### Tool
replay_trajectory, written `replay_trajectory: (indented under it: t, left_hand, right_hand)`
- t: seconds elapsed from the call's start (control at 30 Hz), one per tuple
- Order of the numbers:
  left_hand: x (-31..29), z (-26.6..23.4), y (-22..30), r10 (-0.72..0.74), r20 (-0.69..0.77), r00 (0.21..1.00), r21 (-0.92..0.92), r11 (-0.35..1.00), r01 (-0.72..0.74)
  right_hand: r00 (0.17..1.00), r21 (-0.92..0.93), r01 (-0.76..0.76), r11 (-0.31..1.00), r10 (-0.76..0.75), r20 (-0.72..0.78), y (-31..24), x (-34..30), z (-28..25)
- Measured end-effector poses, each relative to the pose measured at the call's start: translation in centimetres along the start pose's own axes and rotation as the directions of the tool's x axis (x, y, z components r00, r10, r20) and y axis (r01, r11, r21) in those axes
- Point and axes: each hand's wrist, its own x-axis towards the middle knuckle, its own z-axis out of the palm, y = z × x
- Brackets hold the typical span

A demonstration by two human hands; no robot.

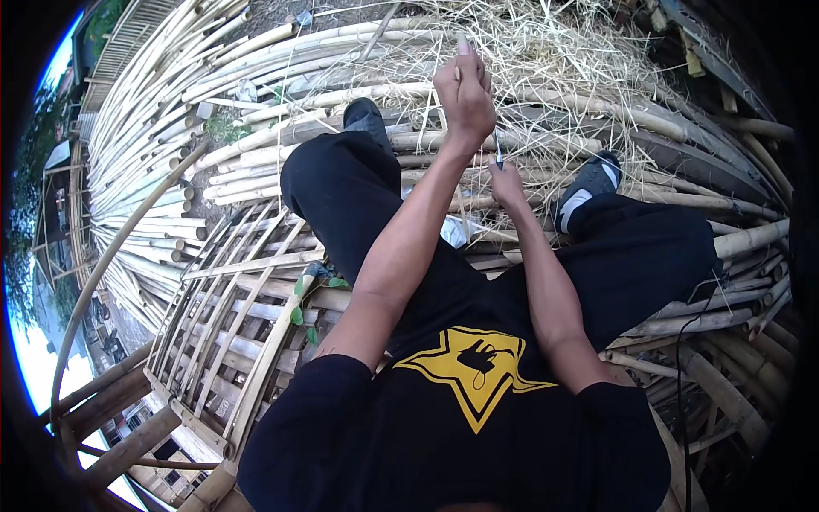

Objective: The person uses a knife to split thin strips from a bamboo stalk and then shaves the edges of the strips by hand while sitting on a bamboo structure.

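My left hand (467, 98) is closed in a fist, reached out over the bamboo poles and shavings. A pale narrow tip sticks out beyond its far side; whether that is a finger or a piece of bamboo, I cannot tell. Nearer to me and a little to the right, my right hand (507, 183) is wrapped round a thin knife (500, 159). Its slim blade points away from me, close beside the left wrist. Under and beyond both hands lies a heap of pale bamboo shavings (554, 51).
Long bamboo poles (341, 96) lie under my outstretched legs and beyond. A woven bamboo lattice (247, 294) stands at my left, with a bent bamboo pole (111, 256) past it. Green leaves (297, 316) hang near the lattice. A dark cord (680, 384) runs down at the right.
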Motion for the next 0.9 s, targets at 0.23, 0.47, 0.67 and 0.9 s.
replay_trajectory:
  t: [0.23,0.47,0.67,0.9]
  left_hand:
    - [1.0,-0.3,0.2,0.022,-0.044,0.999,0.014,1.000,-0.021]
    - [1.4,0.0,4.3,0.109,-0.080,0.991,-0.014,0.994,-0.111]
    - [1.1,0.8,2.9,0.134,-0.070,0.989,-0.007,0.991,-0.134]
    - [0.1,2.0,1.0,0.202,0.057,0.978,0.135,0.969,-0.208]
  right_hand:
    - [0.929,0.583,-0.273,0.765,0.052,0.367,-1.7,-1.5,-1.3]
    - [0.896,-0.013,0.404,0.915,-0.398,-0.195,-5.4,-3.3,-3.0]
    - [0.912,0.376,0.390,0.841,-0.298,-0.280,-5.5,-2.9,-5.8]
    - [0.869,0.460,0.477,0.749,-0.321,-0.378,-9.1,-6.1,-8.8]
